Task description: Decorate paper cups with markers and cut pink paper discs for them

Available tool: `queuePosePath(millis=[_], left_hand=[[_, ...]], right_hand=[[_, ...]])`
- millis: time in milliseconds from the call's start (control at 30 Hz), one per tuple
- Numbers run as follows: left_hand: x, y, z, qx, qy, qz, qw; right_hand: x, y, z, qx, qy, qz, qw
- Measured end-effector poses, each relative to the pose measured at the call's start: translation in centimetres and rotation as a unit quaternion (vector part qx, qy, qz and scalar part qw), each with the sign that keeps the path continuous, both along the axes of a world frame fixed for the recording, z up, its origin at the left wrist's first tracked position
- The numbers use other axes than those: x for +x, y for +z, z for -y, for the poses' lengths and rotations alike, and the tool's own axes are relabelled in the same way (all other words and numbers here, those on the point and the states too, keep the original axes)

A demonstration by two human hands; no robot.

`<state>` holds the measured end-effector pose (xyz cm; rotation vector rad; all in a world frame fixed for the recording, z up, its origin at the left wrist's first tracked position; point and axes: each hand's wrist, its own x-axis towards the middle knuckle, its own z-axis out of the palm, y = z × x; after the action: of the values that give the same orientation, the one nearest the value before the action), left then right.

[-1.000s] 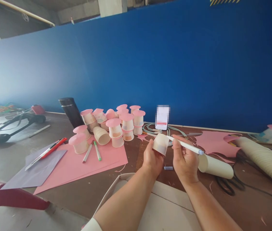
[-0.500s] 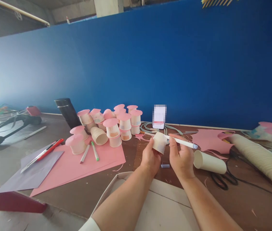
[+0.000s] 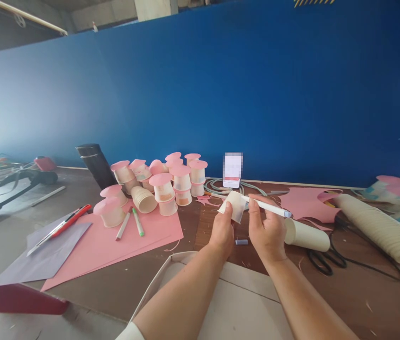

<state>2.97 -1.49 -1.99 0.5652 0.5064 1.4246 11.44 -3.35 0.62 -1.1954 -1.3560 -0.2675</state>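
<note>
My left hand [image 3: 223,232] is closed round a small white paper cup [image 3: 237,208], which is tilted, with the thumb on its side. A white marker [image 3: 271,208] is pinched in my right hand [image 3: 268,235]. Its tip end points left at the cup; whether it touches the paper I cannot tell. On the brown table below the cup lies a small bluish pen cap [image 3: 241,242]. Just right of my right hand, a white paper tube or cup stack [image 3: 309,235] lies on its side.
Paper cups with pink paper tops [image 3: 160,180] stand left, behind two markers [image 3: 138,223] on pink paper [image 3: 150,234]. A red utility knife [image 3: 70,222] lies further left. A phone [image 3: 232,170] leans at the wall. Long cup stack [image 3: 380,229] and black-handled scissors [image 3: 322,262] lie right.
The cup has turned in my left hand, and its open edge now slants down to the left. The marker stays in my right hand, and the whole view has shifted slightly.
</note>
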Motion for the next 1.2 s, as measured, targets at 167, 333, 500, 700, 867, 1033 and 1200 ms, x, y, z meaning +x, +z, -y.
queuePosePath(millis=[167,333,500,700,867,1033,1200], left_hand=[[0.0,-0.35,-0.04,0.001,-0.005,-0.026,1.0],[0.09,-0.31,-0.11,0.014,-0.004,-0.019,1.0],[0.14,-0.28,-0.19,0.011,-0.011,-0.025,1.0],[0.08,-0.49,-0.24,-0.005,-0.009,-0.047,0.999],[0.09,-0.54,-0.29,-0.011,-0.012,-0.054,0.998],[0.11,-0.32,-0.18,-0.011,-0.005,-0.05,0.999],[0.1,-0.04,0.01,-0.013,0.001,-0.038,0.999]], right_hand=[[0.16,-0.06,0.06,-0.009,-0.012,-0.007,1.0],[0.21,-0.07,0.01,-0.011,-0.013,-0.009,1.0],[0.24,-0.01,0.04,-0.011,-0.016,-0.007,1.0],[0.3,-0.09,0.03,-0.011,-0.025,0.0,1.0],[0.23,-0.15,-0.05,-0.008,-0.027,0.003,1.0],[0.2,-0.15,-0.03,-0.021,-0.033,-0.007,0.999],[0.2,-0.16,0.03,-0.034,-0.032,-0.013,0.999]])
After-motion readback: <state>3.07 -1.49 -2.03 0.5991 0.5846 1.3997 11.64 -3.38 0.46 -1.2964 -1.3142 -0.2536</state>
